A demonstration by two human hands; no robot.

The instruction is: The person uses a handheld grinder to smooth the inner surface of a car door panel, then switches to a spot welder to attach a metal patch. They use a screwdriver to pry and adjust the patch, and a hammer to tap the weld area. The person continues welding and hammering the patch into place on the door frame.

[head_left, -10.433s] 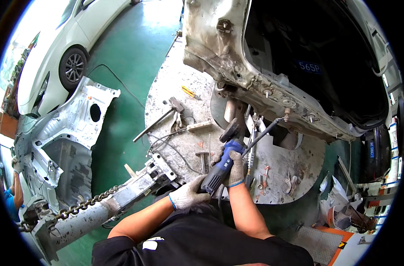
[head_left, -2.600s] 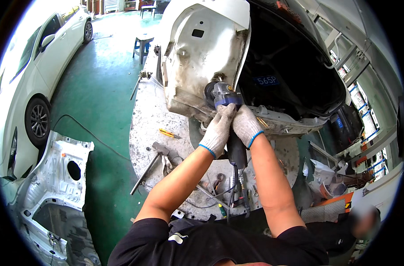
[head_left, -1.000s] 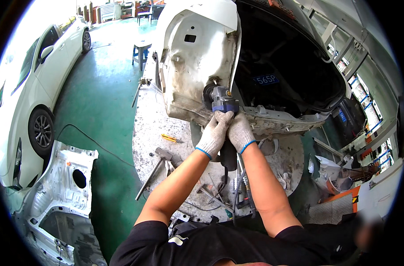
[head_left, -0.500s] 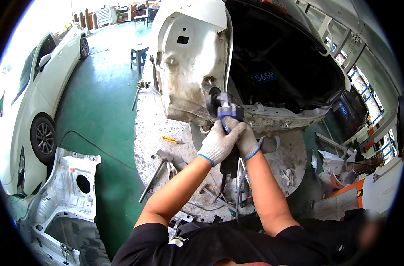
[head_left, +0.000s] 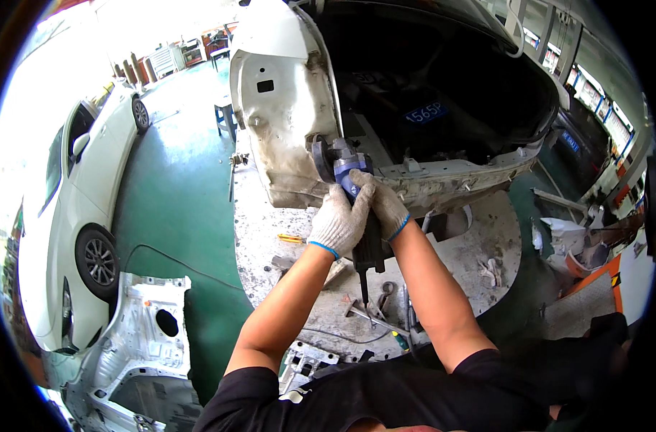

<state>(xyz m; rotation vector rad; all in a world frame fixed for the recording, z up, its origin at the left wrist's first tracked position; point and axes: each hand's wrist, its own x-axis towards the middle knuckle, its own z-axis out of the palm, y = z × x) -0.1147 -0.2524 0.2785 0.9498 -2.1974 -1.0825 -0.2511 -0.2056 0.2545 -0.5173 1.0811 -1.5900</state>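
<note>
Both the left hand and the right hand, in pale knitted gloves with blue cuffs, are closed around a blue angle grinder, covering much of its middle. Its dark disc is at the lower edge of a dirty white body panel; whether it touches the metal I cannot tell. Just right of the tool the open car boot gapes, and a bare rear sill runs off to the right, close beyond the right hand. The grinder's cord hangs down between the 2 forearms, over a scuffed round platform littered with tools. A yellow-handled tool lies left of the left hand, and a hammer head is partly hidden by the left forearm. Nearer the body are a screwdriver with a green and yellow handle and a loose cable. Crumpled gloves lie well to the right. On the green floor to the left, a cut metal panel leans near a white car, with a dark hose trailing to the platform. A person in dark clothing is at the lower right.
</note>
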